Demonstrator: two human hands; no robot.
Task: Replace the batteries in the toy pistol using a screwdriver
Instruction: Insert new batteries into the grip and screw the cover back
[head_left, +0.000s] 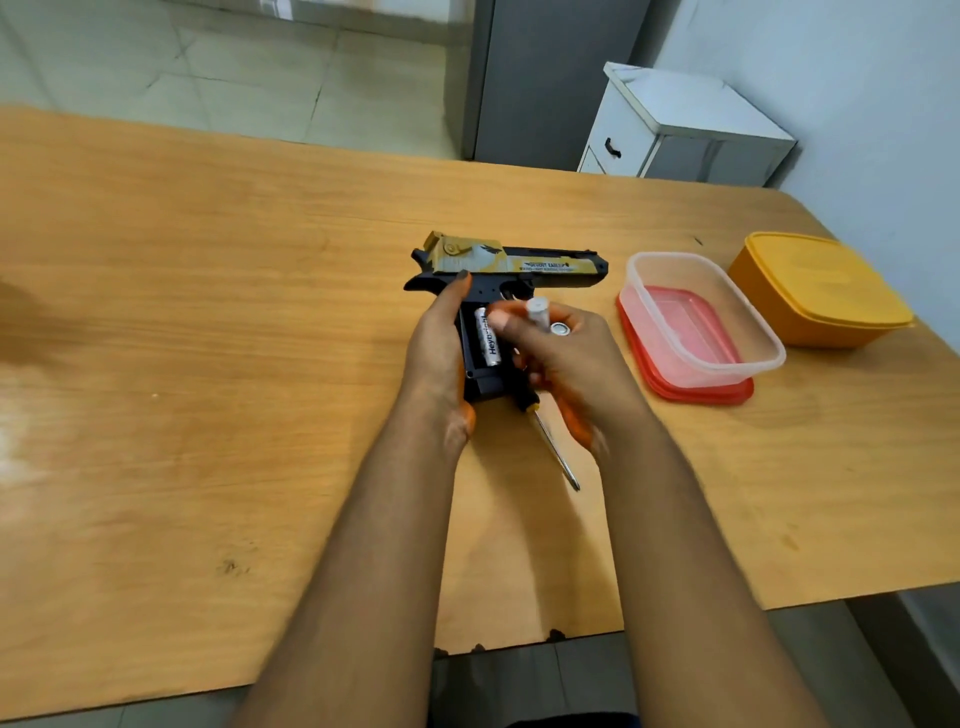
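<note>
Screwdriver (550, 441) handle under the right hand (563, 358); pistol (511, 265) grip behind both hands.

Wooden table (208, 312); on it toy pistol (519, 265); clear tub (701, 317) on red lid (696, 387); yellow box (815, 291).

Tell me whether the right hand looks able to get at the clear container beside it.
Probably yes for reach: the clear container sits just beside the right hand with bare table between. But that hand already holds batteries and the screwdriver, so grasping looks awkward.
</note>
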